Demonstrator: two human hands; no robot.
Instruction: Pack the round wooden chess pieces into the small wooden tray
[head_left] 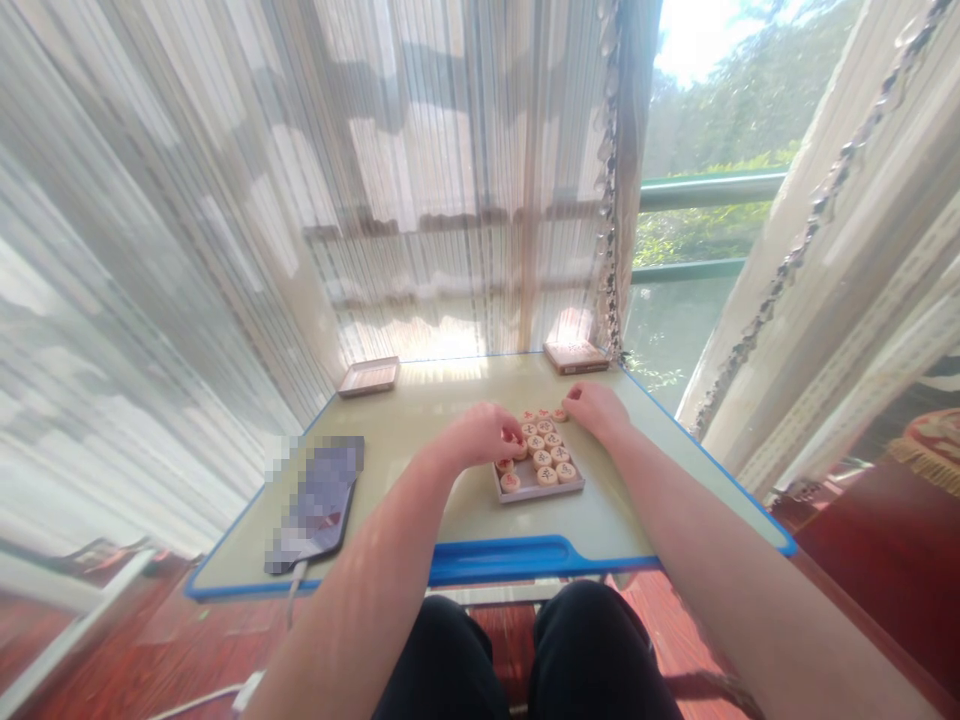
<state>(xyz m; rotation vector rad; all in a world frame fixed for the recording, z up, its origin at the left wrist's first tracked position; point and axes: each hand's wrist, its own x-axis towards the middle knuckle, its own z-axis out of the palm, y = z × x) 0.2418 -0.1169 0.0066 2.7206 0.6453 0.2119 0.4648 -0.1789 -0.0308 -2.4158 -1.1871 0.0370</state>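
Observation:
A shallow open box (538, 494) of round wooden xiangqi pieces (565, 471) lies on the table between my hands. The pieces sit in rows, with a bare patch at the box's front. My left hand (491, 435) reaches over the box's left side, its fingers closed on a xiangqi piece (520, 451) that they partly cover. Just behind the box, several red-marked pieces (544, 413) stand in a line. At the right end of that line my right hand (596, 407) has its thumb and fingers pinched at a piece (560, 414).
The table (420, 395) has a blue rim. A phone (319, 500) with a white cable (295, 590) lies at the left. A shallow tray (370, 376) sits at the back left, a flat box (576, 357) at the back right. Curtains (450, 180) hang behind the table.

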